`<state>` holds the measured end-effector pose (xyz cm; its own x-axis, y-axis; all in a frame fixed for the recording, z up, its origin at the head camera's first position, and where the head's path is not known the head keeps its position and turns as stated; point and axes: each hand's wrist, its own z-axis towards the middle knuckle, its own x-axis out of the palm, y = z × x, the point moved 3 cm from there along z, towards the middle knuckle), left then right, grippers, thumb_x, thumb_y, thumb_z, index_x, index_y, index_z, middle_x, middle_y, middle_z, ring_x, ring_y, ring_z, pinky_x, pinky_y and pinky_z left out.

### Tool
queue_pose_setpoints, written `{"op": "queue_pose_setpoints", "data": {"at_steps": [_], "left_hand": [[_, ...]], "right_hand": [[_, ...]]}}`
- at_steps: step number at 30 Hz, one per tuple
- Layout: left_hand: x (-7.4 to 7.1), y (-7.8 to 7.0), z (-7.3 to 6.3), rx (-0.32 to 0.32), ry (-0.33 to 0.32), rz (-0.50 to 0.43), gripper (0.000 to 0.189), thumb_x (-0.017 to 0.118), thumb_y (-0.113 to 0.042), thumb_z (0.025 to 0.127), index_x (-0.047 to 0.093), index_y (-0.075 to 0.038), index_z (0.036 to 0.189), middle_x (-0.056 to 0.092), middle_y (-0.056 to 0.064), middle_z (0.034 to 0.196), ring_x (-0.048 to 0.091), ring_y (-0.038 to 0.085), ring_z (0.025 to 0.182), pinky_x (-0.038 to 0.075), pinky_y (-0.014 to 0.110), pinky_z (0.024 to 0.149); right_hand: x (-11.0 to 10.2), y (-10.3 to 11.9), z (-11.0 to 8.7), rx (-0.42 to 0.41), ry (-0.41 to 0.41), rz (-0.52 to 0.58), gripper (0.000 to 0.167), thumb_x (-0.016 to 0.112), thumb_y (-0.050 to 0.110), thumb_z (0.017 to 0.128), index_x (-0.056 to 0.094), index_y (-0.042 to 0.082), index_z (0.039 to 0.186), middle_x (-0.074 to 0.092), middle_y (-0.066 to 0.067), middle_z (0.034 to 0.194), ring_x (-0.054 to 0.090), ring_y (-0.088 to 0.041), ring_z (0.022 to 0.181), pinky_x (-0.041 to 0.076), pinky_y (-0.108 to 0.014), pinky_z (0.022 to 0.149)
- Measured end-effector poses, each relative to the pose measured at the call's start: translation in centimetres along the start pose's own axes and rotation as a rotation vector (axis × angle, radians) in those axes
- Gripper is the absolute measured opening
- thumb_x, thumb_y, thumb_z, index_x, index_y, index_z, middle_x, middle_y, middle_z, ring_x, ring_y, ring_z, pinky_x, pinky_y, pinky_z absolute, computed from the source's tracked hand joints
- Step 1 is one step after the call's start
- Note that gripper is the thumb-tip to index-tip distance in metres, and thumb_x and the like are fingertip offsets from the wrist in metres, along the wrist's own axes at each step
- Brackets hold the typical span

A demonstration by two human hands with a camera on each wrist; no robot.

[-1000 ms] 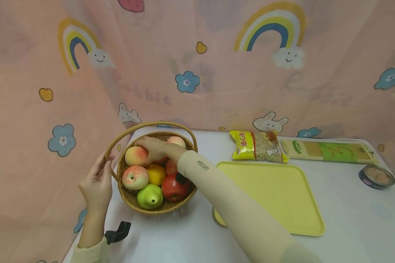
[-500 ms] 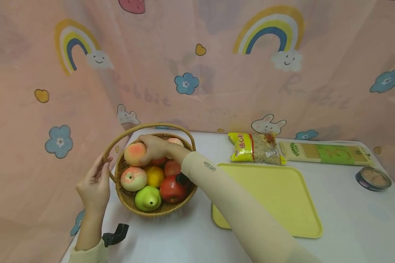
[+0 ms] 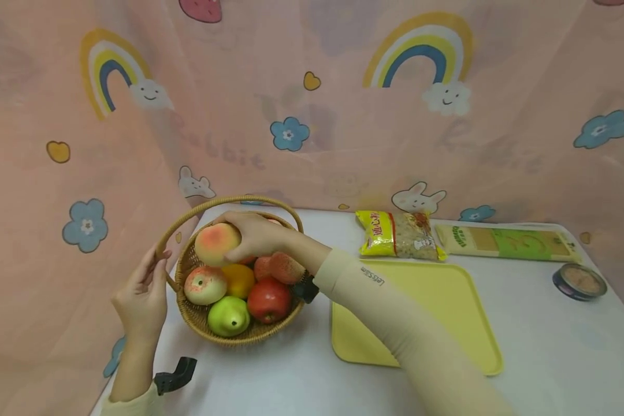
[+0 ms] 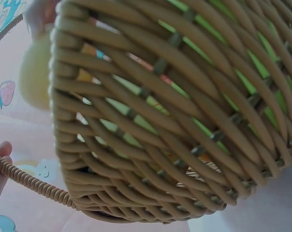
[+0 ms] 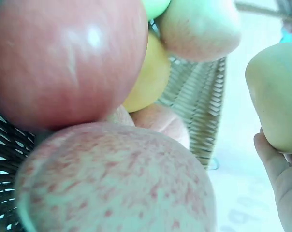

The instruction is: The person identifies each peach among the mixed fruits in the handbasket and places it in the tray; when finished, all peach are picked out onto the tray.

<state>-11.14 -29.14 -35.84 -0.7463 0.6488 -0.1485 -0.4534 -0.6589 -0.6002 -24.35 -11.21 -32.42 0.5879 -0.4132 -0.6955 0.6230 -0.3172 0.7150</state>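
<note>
Both your hands are at the wicker basket [image 3: 260, 331], which stands upright on the tabletop [image 3: 270, 381]; take its centre as the middle of a clock, with 12 at the far side. Your left hand [image 3: 143, 296] is at 9 o'clock, fingers and thumb gripping the handle [image 3: 239, 199], which arches over the far side. Your right hand [image 3: 256, 234] reaches in from 4 o'clock, its thumb and fingers spread just to the width of the peach [image 3: 217, 245] and curled round it. You have that peach at 11 o'clock, and the right wrist view shows it apart from the other fruit. Inside the basket, a pale pink-flecked fruit [image 3: 205, 285] sits at 9, a green pear [image 3: 229, 316] at 6, a red apple [image 3: 269, 300] at 4, a speckled reddish fruit [image 3: 286, 268] at 3 and an orange-yellow fruit [image 3: 239, 281] near the centre. Well to your 3 o'clock lies the yellow tray [image 3: 447, 289], partly under your sleeve [image 3: 395, 320], with a yellow bag [image 3: 401, 234] beyond it, a flat long packet [image 3: 507, 242] beside that, and a round tin [image 3: 579, 281] farthest out.
</note>
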Motion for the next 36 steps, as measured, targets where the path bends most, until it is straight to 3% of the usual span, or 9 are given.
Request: {"op": "queue_pose_setpoints", "data": {"at_steps": [3,6,14,17,26,31,36], "left_hand": [[0.0,0.1,-0.1,0.003,0.004,-0.001,0.032,0.063,0.015,0.082,0.067,0.006,0.112,0.068,0.001,0.098,0.063,-0.011,0.091,0.05,0.005,0.079],[0.1,0.1,-0.1,0.007,0.011,-0.003,0.032,0.063,0.016,0.082,0.067,0.006,0.112,0.068,0.002,0.098,0.063,-0.011,0.091,0.051,0.005,0.08],[0.4,0.1,-0.1,0.02,0.013,-0.001,0.032,0.062,0.016,0.081,0.067,0.007,0.111,0.068,0.012,0.097,0.063,-0.011,0.091,0.051,0.006,0.08],[0.4,0.2,0.0,0.017,0.009,0.005,0.032,0.063,0.016,0.081,0.067,0.007,0.111,0.068,0.008,0.097,0.063,-0.011,0.091,0.05,0.005,0.08],[0.0,0.1,0.0,0.021,-0.004,0.016,0.03,0.063,0.014,0.082,0.066,0.009,0.111,0.069,0.018,0.097,0.063,-0.012,0.092,0.05,0.005,0.08],[-0.2,-0.1,0.1,0.026,-0.004,0.0,0.03,0.063,0.011,0.084,0.067,0.004,0.113,0.069,0.003,0.1,0.064,-0.008,0.093,0.051,0.007,0.081],[-0.2,-0.1,0.0,0.029,0.004,-0.017,0.032,0.062,0.011,0.084,0.067,0.002,0.115,0.068,-0.004,0.101,0.065,-0.007,0.093,0.052,0.008,0.081]], "right_hand": [[-0.3,0.2,-1.7,-0.036,-0.007,-0.037,0.063,0.072,0.031,0.077,0.046,0.017,0.133,0.055,0.003,0.125,0.056,-0.009,0.102,0.048,-0.019,0.086],[-0.7,0.1,-3.9,-0.077,-0.023,-0.018,0.064,0.073,0.029,0.076,0.047,0.014,0.132,0.055,0.0,0.126,0.055,-0.01,0.106,0.049,-0.022,0.089],[-2.2,-2.9,-11.0,-0.08,-0.083,0.197,0.063,0.075,0.021,0.077,0.047,0.016,0.133,0.051,0.0,0.132,0.056,-0.014,0.109,0.05,-0.033,0.098],[-2.9,-4.8,-13.7,-0.067,-0.137,0.255,0.065,0.075,0.016,0.078,0.045,0.012,0.135,0.053,-0.006,0.13,0.056,-0.018,0.112,0.05,-0.036,0.099],[-2.4,-11.7,-19.6,0.104,-0.261,0.328,0.06,0.073,0.014,0.082,0.044,0.01,0.134,0.052,-0.009,0.128,0.053,-0.024,0.112,0.046,-0.044,0.1],[-1.5,-15.8,-20.7,0.213,-0.288,0.33,0.056,0.074,0.016,0.083,0.047,0.011,0.132,0.053,-0.008,0.126,0.05,-0.025,0.115,0.038,-0.048,0.106],[-1.0,-18.3,-21.4,0.311,-0.266,0.345,0.058,0.074,0.019,0.083,0.046,0.011,0.133,0.052,-0.009,0.129,0.047,-0.026,0.119,0.039,-0.046,0.104]]}}
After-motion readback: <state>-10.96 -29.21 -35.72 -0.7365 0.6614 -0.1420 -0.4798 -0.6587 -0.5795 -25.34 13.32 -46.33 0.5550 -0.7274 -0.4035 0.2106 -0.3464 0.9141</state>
